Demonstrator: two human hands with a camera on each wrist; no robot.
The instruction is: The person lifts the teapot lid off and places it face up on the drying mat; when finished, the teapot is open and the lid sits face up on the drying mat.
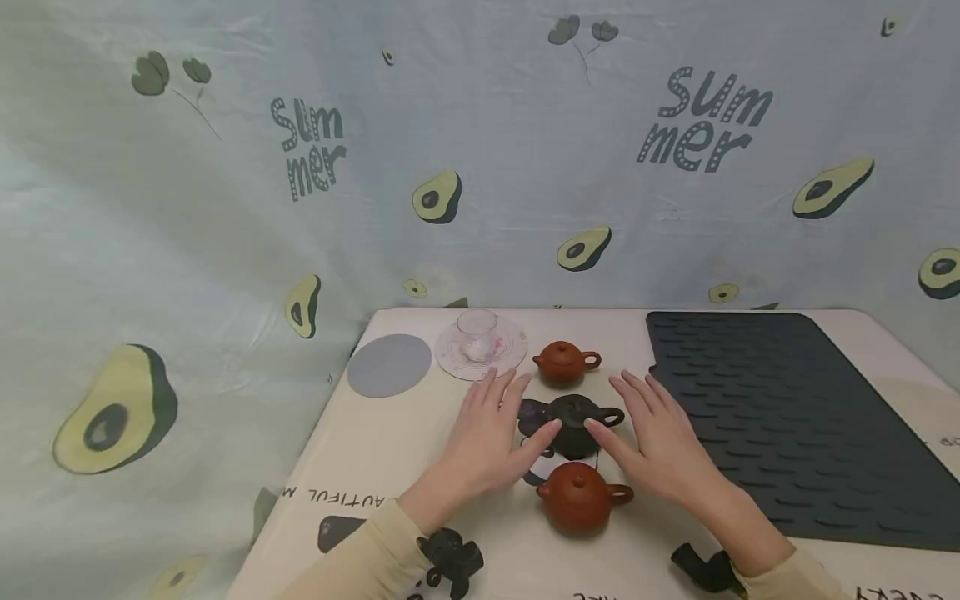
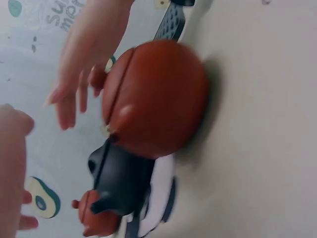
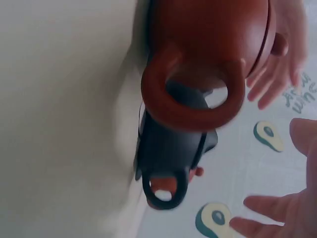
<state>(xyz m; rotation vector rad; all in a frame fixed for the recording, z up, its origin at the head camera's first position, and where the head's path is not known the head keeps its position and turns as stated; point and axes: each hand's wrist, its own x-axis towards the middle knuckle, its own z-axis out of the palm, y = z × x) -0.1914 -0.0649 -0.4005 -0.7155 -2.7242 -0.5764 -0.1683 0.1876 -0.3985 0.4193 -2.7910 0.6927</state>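
Three teapots stand in a line from near to far: a larger red-brown teapot (image 1: 577,500), a black teapot (image 1: 574,427) and a smaller red-brown teapot (image 1: 564,363). All have their lids on and handles to the right. My left hand (image 1: 491,437) hovers left of the black teapot, fingers extended forward. On its other side my right hand (image 1: 660,442) is held much the same way, holding nothing. Both thumbs point inward near the black teapot; whether they touch it I cannot tell. The near teapot (image 2: 158,99) looms large in the left wrist view, its handle (image 3: 193,111) in the right wrist view.
A clear glass cup (image 1: 477,335) stands on a patterned saucer (image 1: 447,360) at the back left, beside a grey round patch (image 1: 390,365). A dark ridged mat (image 1: 787,433) covers the right side. Avocado-print cloth (image 1: 480,125) hangs behind the table.
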